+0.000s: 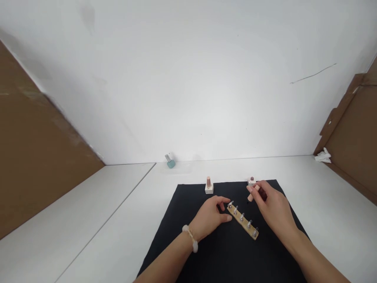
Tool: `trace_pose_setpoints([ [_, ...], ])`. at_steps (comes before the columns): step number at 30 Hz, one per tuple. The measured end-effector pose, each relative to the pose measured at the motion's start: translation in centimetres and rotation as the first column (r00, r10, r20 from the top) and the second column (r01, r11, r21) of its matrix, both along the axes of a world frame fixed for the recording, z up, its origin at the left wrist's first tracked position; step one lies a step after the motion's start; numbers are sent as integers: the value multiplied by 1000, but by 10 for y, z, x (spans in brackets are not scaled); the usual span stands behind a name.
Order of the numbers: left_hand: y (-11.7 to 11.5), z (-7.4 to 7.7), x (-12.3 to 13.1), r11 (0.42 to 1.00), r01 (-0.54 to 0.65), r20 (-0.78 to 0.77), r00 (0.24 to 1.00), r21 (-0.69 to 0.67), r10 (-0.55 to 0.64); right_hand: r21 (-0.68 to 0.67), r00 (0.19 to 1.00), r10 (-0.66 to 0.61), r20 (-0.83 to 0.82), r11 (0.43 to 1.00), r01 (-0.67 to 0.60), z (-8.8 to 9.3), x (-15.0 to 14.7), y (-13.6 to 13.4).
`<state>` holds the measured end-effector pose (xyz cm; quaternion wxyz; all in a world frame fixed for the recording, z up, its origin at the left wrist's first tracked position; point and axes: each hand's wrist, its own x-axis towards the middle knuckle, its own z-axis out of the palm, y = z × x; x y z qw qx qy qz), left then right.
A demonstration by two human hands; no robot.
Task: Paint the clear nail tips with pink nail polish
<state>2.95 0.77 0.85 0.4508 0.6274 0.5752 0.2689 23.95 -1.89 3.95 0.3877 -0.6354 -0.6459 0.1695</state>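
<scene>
A narrow light-wood nail tip stand lies slantwise on a black mat. Several clear nail tips stand in a row along it. My left hand, with a fuzzy white bracelet at the wrist, is beside the stand's far end. Its thumb and index finger are apart there; I cannot tell whether they touch the wood. Between the fingertips of my right hand is a pinkish nail polish brush cap, its dark brush end pointing down above the mat. Just behind that hand stands an uncapped square polish bottle.
A capped polish bottle with a pink-brown top stands at the mat's back edge. Farther back, a teal bottle leans by the white wall. Crumpled white tissue lies in the right corner. Brown panels flank the white table.
</scene>
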Motion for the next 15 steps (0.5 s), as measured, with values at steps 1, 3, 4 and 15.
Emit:
trace_pose_setpoints([
  [1,5,0,1,999,34,7,999,-16,-34,-1,1000,5,-17,1000,-5,0,1,0],
  [3,10,0,2,996,80,9,997,-37,-80,-9,998,23,-60,1000,-24,1,0,1],
  [4,10,0,1,995,93,2,996,-42,-93,-18,996,37,-87,999,-39,1,-1,1],
  [15,-30,11,-17,992,124,-146,982,-6,-124,-197,922,275,-273,922,-333,-6,-21,-6],
])
